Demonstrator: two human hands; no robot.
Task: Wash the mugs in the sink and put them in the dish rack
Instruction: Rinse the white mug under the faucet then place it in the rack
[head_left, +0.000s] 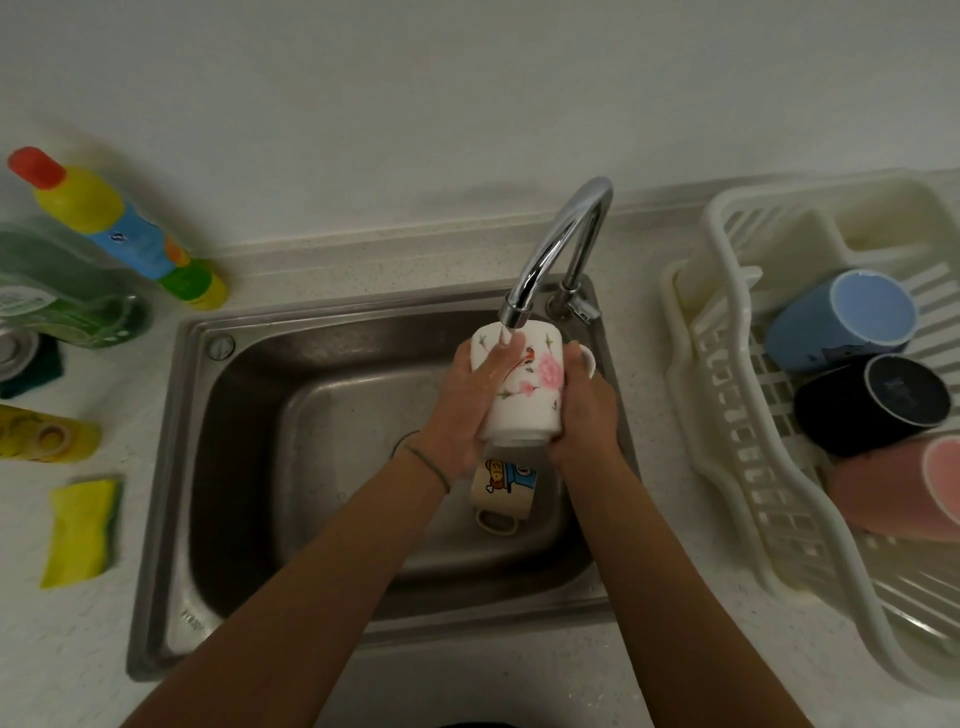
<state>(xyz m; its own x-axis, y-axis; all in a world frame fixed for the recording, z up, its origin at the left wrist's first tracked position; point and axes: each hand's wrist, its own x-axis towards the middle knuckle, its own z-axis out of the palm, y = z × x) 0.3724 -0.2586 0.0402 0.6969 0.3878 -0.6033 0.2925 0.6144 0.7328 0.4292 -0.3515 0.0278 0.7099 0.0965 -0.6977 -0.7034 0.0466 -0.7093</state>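
Note:
I hold a white mug with a pink flower and bird print (535, 389) under the running faucet (556, 249), over the steel sink (208, 415). My left hand (467, 405) lies along its left side, fingers stretched over the print. My right hand (587, 410) grips its right side near the handle. Water falls on the mug and my left fingers. Below them a cream cartoon mug (501, 493) lies in the basin. The white dish rack (737, 467) at right holds a blue mug (841, 322), a black mug (872, 410) and a pink mug (898, 488), all lying on their sides.
On the left counter stand a yellow-and-blue bottle with a red cap (119, 228), a green detergent bottle (62, 296) and a yellow bottle (47, 434). A yellow-green sponge (80, 530) lies near the sink's left edge. The wall runs behind the faucet.

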